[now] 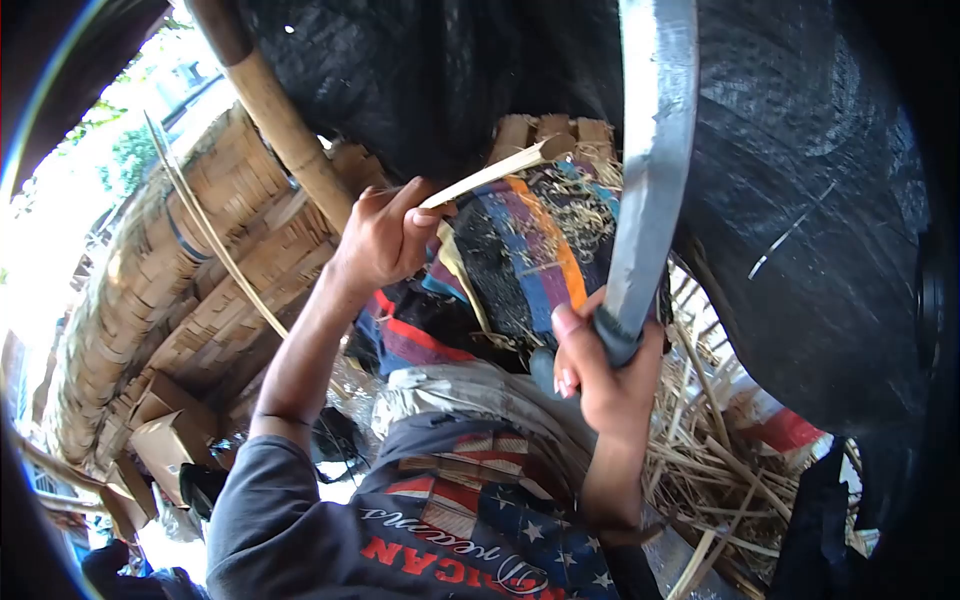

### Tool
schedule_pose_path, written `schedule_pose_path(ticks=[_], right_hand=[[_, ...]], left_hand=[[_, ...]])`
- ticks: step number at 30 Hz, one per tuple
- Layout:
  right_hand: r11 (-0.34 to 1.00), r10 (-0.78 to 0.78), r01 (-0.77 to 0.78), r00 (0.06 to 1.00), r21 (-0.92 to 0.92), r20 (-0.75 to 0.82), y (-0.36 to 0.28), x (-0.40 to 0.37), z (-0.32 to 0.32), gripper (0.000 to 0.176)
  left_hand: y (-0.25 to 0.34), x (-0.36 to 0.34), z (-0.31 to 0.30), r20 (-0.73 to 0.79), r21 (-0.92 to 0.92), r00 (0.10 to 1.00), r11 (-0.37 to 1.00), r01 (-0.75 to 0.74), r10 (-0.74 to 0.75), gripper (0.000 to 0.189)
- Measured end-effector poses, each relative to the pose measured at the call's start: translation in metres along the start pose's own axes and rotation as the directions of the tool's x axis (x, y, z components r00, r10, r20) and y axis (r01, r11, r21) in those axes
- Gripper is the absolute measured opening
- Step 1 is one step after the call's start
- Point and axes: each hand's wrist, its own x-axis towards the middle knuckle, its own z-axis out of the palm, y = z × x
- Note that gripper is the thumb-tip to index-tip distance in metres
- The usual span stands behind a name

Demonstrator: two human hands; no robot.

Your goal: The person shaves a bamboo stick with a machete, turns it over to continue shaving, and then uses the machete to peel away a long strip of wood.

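My left hand [388, 238] is closed around one end of a pale split bamboo strip [490, 178], which slants up to the right over my lap. In my right hand [610, 375] is the dark handle of a machete [652, 150]. Its long, wide blade points upward, apart from the strip, and its upper end runs out of view. Beneath the strip, a striped cloth [545, 250] covers my lap and carries many fine shavings [572, 215]. The fingers of my left hand hide the near end of the strip.
Woven bamboo matting [180, 260] rises on the left beside a bamboo pole [280, 120]. Cut bamboo pieces [715, 470] lie heaped at lower right. Black plastic sheeting [800, 200] hangs on the right and behind. Cardboard boxes [172, 450] stand at lower left.
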Motion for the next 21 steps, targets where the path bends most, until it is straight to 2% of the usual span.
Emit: schedule_pose_path(ticks=[2,3,6,8,9,11,13,15,16,17,19,21], right_hand=[[0.982,-0.158,0.166,0.983,-0.088,0.094,0.014,0.001,0.005,0.013],[0.974,-0.213,0.219,0.972,-0.06,0.096,0.017,0.0,0.011,0.013],[0.973,-0.229,0.232,0.966,-0.008,0.118,0.023,-0.003,0.02,0.014],[0.942,-0.335,0.335,0.936,0.017,0.105,0.029,-0.002,0.027,0.014],[0.939,-0.344,0.343,0.933,0.026,0.102,0.028,-0.002,0.027,0.014],[0.963,-0.247,0.227,0.958,0.143,0.146,0.023,0.0,0.028,0.014],[0.948,-0.304,0.283,0.94,0.147,0.154,0.025,0.004,0.029,0.013],[0.966,-0.247,0.234,0.96,0.108,0.133,0.021,0.006,0.031,0.013],[0.99,-0.141,0.137,0.984,0.04,0.114,0.013,0.007,0.03,0.014],[0.99,-0.136,0.132,0.984,0.048,0.113,0.016,0.009,0.031,0.014],[0.971,-0.232,0.22,0.961,0.093,0.149,0.022,0.011,0.032,0.014],[0.972,-0.22,0.202,0.964,0.122,0.151,0.023,0.012,0.033,0.014]], left_hand=[[0.001,0.0,0.002,-0.031,-0.019,0.995,0.995,0.096,-0.096,0.044],[0.001,0.003,0.003,-0.049,0.037,0.997,0.997,0.069,-0.067,0.045],[0.006,-0.001,0.003,-0.009,0.018,0.991,0.99,0.136,-0.136,0.046],[0.009,-0.001,0.002,-0.03,0.033,0.982,0.981,0.189,-0.188,0.049],[0.01,-0.001,0.003,-0.028,0.042,0.983,0.983,0.18,-0.179,0.049],[0.009,0.0,0.002,-0.041,0.056,0.986,0.985,0.165,-0.163,0.052],[0.009,0.002,0.003,-0.046,0.084,0.986,0.983,0.163,-0.16,0.053],[0.007,0.0,0.005,-0.049,0.076,0.987,0.985,0.158,-0.154,0.052],[0.005,-0.001,0.005,-0.043,0.08,0.987,0.984,0.158,-0.155,0.053],[0.005,-0.002,0.005,-0.035,0.085,0.987,0.983,0.161,-0.159,0.053],[0.004,-0.001,0.007,-0.047,0.1,0.994,0.99,0.103,-0.099,0.053],[0.004,-0.002,0.007,-0.04,0.106,0.993,0.988,0.113,-0.11,0.054]])
